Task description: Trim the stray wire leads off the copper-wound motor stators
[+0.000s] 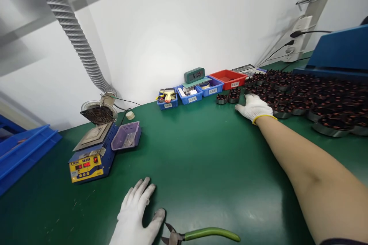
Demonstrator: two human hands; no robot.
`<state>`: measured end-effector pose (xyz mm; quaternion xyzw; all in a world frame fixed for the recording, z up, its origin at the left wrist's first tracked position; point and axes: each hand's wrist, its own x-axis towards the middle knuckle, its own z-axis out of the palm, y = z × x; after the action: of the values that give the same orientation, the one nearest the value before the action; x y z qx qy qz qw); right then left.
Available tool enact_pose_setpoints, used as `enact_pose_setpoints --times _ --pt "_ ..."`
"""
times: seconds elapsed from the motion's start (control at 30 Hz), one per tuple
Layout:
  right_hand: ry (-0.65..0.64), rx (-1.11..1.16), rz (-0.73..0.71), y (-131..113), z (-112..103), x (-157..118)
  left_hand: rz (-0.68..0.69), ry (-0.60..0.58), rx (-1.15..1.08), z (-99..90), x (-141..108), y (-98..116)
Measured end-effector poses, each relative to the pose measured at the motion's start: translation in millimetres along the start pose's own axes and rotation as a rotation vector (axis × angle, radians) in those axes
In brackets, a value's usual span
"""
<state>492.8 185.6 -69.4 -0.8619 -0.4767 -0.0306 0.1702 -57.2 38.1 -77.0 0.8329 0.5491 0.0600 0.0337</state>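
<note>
My left hand point(138, 214), in a white glove with greyed fingertips, lies open on the green table with its thumb apart from the fingers. Just right of its thumb are green-handled cutting pliers point(201, 234), jaws apart and partly cut off by the bottom edge. My right hand point(254, 108), in a white knit glove with a yellow cuff, reaches to the left edge of a large group of motor stators point(283, 105) with dark tops and copper coils. Its thumb points left, away from the fingers, whose tips are partly hidden. Two stators point(234, 95) stand left of that hand.
At left stand a blue-yellow solder pot point(87, 168), a purple tray point(125, 136) and a ribbed exhaust hose point(71, 32). Small blue bins point(192, 99), a red bin point(230, 78) and a clock point(194, 75) line the wall. Blue crates point(25, 153) sit far left.
</note>
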Motion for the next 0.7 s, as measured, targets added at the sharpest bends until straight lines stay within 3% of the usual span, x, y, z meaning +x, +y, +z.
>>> enact_pose_setpoints --times 0.1,0.17,0.3,0.4,0.7 --pt "0.013 -0.018 0.082 -16 0 0 0.014 -0.002 0.002 -1.1 2 -1" --pt "-0.054 -0.007 -0.023 -35 5 -4 0.016 -0.001 0.009 -2.0 2 3" --pt "-0.228 0.08 -0.366 -82 25 -12 0.007 0.036 0.024 -2.0 0 10" --pt "-0.223 0.12 -0.403 -99 34 -5 0.016 0.056 0.031 -1.9 -1 9" --pt "-0.117 0.029 0.013 -40 18 29 0.086 0.032 0.038 -2.1 0 -8"
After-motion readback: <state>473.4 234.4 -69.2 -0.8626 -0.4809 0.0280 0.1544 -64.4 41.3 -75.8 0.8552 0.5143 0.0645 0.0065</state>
